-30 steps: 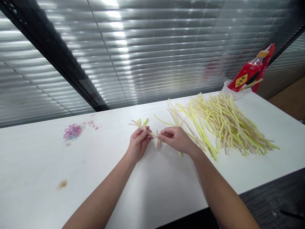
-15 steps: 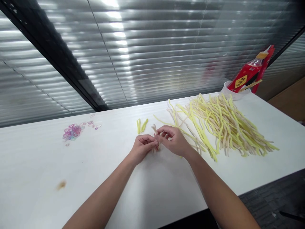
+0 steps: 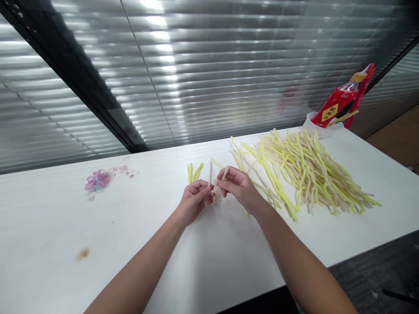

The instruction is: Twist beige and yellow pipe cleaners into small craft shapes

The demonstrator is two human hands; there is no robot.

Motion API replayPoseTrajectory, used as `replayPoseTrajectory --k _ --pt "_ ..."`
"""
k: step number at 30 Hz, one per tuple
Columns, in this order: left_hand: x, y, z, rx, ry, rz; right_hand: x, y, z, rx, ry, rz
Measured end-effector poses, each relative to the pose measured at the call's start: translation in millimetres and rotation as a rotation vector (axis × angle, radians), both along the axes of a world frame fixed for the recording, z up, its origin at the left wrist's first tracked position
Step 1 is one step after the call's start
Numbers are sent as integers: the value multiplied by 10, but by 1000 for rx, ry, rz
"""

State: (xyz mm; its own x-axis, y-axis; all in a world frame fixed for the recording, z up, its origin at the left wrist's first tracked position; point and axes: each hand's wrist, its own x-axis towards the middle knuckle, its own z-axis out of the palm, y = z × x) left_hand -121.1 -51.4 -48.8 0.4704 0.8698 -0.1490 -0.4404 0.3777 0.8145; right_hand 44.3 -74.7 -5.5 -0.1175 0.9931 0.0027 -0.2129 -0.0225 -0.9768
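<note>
My left hand [image 3: 197, 199] pinches a beige fuzzy strand [image 3: 211, 172] that stands up between its fingers. Close beside it on the right, my right hand [image 3: 236, 186] is closed on another upright end of beige strand [image 3: 225, 172]. A crumpled beige part [image 3: 216, 194] hangs between the two hands; whether it joins both ends cannot be made out. Just behind my left hand lie short folded yellow strands [image 3: 195, 172]. Loose yellow and beige strands [image 3: 275, 183] lie to the right of my right hand.
A large pile of yellow and beige strands [image 3: 314, 174] covers the table's right part. Behind it, a red bottle [image 3: 338, 102] leans in a clear plastic bowl [image 3: 322, 131]. Small coloured rubber bands [image 3: 99, 180] lie heaped on the white table [image 3: 137, 222] at the left.
My hands have moved slightly apart. The beige strand ends now stand up separately, one at each hand, and the crumpled beige part shows between them.
</note>
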Motion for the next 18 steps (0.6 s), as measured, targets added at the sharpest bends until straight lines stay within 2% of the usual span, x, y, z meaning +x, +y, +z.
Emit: replayPoseTrajectory --k 5,10,14,18 --pt "8 -2 45 -56 -74 -42 23 9 6 -63 117 -28" --pt "-14 1 43 -82 -119 -67 16 51 -52 -89 74 -210" --pt "-19 5 26 -74 -110 -42 -5 48 -85 -47 -63 -312" --pt "-10 18 26 -88 -64 40 -3 5 -87 115 -336 -354"
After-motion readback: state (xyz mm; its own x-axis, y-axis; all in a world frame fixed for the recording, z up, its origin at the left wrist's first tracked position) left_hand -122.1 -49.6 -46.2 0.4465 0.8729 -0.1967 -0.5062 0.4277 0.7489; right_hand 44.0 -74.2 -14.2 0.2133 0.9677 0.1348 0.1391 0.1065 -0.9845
